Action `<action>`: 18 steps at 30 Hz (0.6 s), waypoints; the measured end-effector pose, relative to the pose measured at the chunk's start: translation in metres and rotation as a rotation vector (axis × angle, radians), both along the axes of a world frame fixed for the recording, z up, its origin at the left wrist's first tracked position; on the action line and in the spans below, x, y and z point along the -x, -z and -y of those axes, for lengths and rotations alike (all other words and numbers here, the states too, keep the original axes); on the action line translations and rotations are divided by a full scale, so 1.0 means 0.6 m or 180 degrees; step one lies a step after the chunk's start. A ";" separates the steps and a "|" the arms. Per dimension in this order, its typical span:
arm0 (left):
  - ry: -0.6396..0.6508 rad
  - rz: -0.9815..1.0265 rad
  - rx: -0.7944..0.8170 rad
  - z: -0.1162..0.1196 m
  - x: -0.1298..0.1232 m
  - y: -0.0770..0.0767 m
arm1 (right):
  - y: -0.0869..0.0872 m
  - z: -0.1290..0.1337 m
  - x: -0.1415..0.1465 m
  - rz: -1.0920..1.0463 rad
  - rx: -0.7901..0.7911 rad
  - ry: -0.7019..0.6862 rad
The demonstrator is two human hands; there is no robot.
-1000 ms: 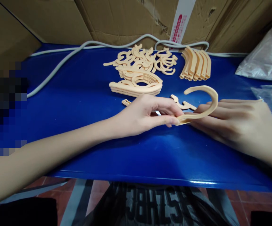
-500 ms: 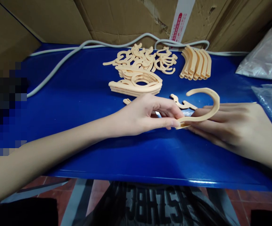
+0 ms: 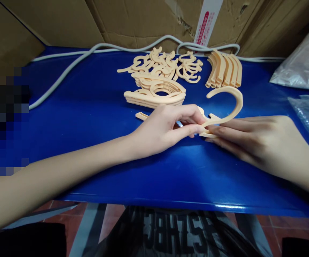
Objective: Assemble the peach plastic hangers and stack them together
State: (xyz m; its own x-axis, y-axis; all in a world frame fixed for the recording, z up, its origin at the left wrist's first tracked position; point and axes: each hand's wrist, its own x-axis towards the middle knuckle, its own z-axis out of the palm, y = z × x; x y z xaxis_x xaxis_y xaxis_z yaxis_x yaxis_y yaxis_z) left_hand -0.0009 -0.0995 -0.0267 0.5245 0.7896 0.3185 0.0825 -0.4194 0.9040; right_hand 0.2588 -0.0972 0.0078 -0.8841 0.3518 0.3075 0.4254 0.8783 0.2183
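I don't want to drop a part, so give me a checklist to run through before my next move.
1. Grip of the left hand on the hooked piece: ok; thumb and fingers pinch its lower end.
2. Grip of the right hand: cannot tell; its fingertips are at that end, their contact partly hidden.
3. Fit at that end: cannot tell; fingers cover it.
4. Heap of curved parts untangled: not ok; pieces overlap every which way.
5. Cable away from both hands: ok.
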 end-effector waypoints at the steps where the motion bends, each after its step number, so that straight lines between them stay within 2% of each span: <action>1: -0.0061 0.0029 0.0010 0.002 -0.001 0.001 | 0.001 0.000 0.000 -0.0001 0.0012 0.0034; 11: -0.0435 -0.0015 0.0073 0.020 -0.007 -0.006 | 0.009 0.008 -0.001 -0.0110 0.0476 0.0425; 18: -0.0430 -0.0192 -0.0080 0.018 -0.007 -0.007 | 0.012 0.006 0.002 -0.0082 0.0281 0.0366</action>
